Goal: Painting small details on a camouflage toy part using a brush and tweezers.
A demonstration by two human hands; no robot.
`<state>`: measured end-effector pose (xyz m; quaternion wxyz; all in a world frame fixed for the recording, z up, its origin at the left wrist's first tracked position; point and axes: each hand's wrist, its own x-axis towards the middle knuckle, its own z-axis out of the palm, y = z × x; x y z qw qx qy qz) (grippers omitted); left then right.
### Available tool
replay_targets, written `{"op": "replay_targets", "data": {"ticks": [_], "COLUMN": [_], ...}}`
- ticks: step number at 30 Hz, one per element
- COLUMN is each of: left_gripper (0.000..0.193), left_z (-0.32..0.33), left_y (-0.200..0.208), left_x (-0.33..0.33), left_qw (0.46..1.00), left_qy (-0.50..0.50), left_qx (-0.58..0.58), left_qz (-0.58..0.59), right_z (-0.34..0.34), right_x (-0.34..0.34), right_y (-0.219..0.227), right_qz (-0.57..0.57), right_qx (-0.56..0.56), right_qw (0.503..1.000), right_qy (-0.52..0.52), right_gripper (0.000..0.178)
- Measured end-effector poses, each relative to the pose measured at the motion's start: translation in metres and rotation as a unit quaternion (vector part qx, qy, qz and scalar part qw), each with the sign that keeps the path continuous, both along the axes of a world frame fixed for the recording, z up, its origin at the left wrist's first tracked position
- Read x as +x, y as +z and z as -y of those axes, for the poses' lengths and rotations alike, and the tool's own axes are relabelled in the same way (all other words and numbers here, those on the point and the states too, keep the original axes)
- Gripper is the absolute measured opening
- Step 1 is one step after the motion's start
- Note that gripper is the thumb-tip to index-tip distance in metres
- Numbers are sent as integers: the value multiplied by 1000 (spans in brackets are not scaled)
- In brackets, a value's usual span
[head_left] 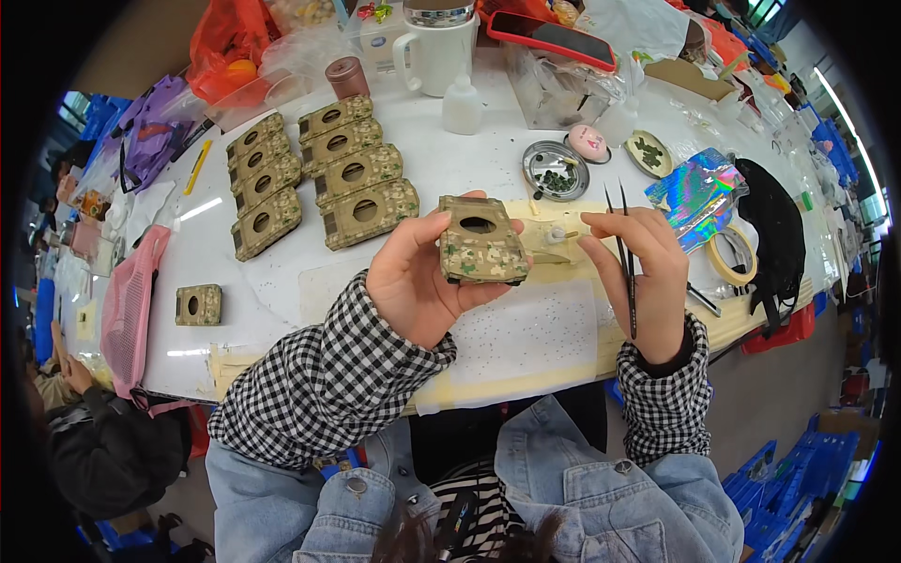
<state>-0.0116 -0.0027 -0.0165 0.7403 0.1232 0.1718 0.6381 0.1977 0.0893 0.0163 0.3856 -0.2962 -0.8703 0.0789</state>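
Observation:
My left hand (413,277) grips a camouflage-patterned box-shaped piece (485,251) with an oval hole in its upper face, held above the table. To its right, my right hand (648,272) has a pair of black tweezers (627,267) tucked in it, tips pointing away from me. Its thumb and index finger come close together beside a small pale stick-like thing (570,235); whether they pinch it is unclear. Several matching camouflage pieces (361,174) stand in two rows at the left. One smaller camouflage piece (198,305) lies apart, nearer the left edge.
Beyond my right hand are a round metal dish (556,194) with dark green bits, a pale dish (649,153), an iridescent pouch (696,195) and a tape roll (730,255). A white mug (439,56) and small white bottle (462,106) stand farther back. Speckled white paper (526,333) lies in front.

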Motion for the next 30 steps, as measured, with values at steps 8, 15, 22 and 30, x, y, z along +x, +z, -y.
{"op": "replay_targets", "data": {"ticks": [8, 15, 22, 30], "left_gripper": [49, 49, 50, 50], "left_z": [0, 1, 2, 2], "left_y": [-1, -3, 2, 1], "left_x": [1, 0, 3, 4], "left_qw": [1000, 1000, 999, 998], "left_qy": [3, -9, 3, 1], "left_qx": [-4, 4, -15, -26], "left_qz": [-8, -5, -43, -52], "right_z": [-4, 13, 19, 21], "right_x": [-4, -5, -29, -41], "right_y": [-7, 19, 13, 8], "right_qz": [-15, -175, -222, -246], "right_qx": [0, -11, -149, -253], "right_qw": [1000, 984, 947, 914], "right_qy": [25, 21, 178, 200], "right_gripper": [16, 13, 9, 6]}}
